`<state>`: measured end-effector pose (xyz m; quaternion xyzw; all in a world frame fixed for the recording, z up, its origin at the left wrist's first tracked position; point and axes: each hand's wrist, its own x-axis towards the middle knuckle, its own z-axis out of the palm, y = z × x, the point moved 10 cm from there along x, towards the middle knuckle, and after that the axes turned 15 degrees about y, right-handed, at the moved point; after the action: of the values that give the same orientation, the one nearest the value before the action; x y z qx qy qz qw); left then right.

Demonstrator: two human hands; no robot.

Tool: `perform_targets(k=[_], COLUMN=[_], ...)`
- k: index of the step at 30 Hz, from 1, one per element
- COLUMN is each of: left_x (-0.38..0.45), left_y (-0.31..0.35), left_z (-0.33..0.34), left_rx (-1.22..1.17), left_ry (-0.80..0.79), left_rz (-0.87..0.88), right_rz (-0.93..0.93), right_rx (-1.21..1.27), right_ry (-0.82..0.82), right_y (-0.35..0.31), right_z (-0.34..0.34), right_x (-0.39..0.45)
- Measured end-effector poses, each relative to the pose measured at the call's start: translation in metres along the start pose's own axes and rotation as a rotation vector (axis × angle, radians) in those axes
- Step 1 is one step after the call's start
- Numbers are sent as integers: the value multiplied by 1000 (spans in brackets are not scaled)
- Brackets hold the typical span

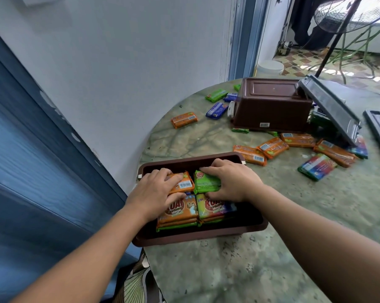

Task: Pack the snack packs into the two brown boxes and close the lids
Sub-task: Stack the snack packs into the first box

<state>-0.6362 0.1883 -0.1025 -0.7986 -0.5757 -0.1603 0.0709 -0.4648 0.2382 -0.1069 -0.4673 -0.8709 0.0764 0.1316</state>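
marbled table (294,215), "kuat" snack packs (178,212)

brown box (206,234), orange pack (184,119), green pack (216,95), marbled green table (294,215)

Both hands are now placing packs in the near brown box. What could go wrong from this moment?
1. The near brown box juts past the table edge; pressing down might tip it off.
2. The second brown box lies upside down over some packs; lifting it could scatter them.
3. The left hand holds an orange pack and the right hand a green pack, both atop other packs; overfilling might stop the lid closing.
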Motion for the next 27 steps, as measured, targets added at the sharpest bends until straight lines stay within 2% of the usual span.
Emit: perform_targets(k=[3, 7, 11, 15, 23, 27], left_x=[0, -3, -4, -3, 7, 3], left_y=[-1, -6, -8, -7, -14, -14], left_z=[-7, -16, -21, -17, -8, -4], left_rx=[-68, -275, -322, -277, 6, -49], left_ry=[53, 95, 146, 129, 135, 74], left_rz=[-41, -175, -178, -146, -106, -107], right_rz=[10, 29, 38, 27, 35, 75], right_rx=[25, 53, 65, 44, 64, 160], right_ry=[16, 64, 83, 59, 50, 95], right_y=[1, 0, -2, -2, -2, 2], right_z=[-3, -9, -13, -11, -8, -13], right_x=[-1, -2, -2, -2, -1, 1])
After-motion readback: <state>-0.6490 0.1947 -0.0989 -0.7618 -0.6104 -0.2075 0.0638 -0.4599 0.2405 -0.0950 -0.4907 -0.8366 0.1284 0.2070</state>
